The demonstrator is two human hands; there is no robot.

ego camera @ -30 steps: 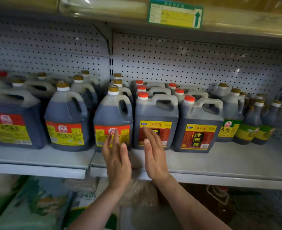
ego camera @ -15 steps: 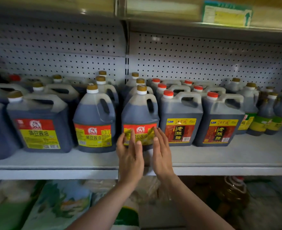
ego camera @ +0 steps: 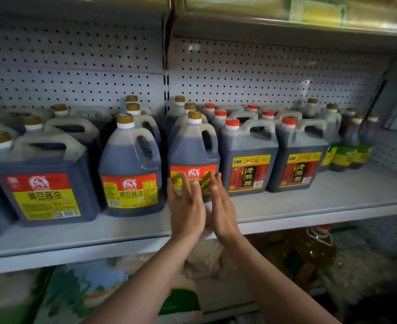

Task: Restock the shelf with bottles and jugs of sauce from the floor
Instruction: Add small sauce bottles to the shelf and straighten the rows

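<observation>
The gold-capped soy sauce jug (ego camera: 193, 157) stands upright at the front of the grey shelf (ego camera: 309, 206), between a matching jug (ego camera: 130, 169) and a red-capped vinegar jug (ego camera: 247, 157). My left hand (ego camera: 185, 206) and right hand (ego camera: 223, 206) are held flat, fingers straight, before its label; whether they touch it I cannot tell.

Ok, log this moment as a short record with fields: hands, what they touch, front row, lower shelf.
left hand: flat, fingers straight, at the label of the gold-capped jug
right hand: flat beside it, fingers at the same jug's label; contact unclear
grip: none, nothing held
front row right of it: two red-capped jugs
front row left of it: a round gold-capped jug
shelf: grey, bare front edge
below: yellow oil bottle
</observation>
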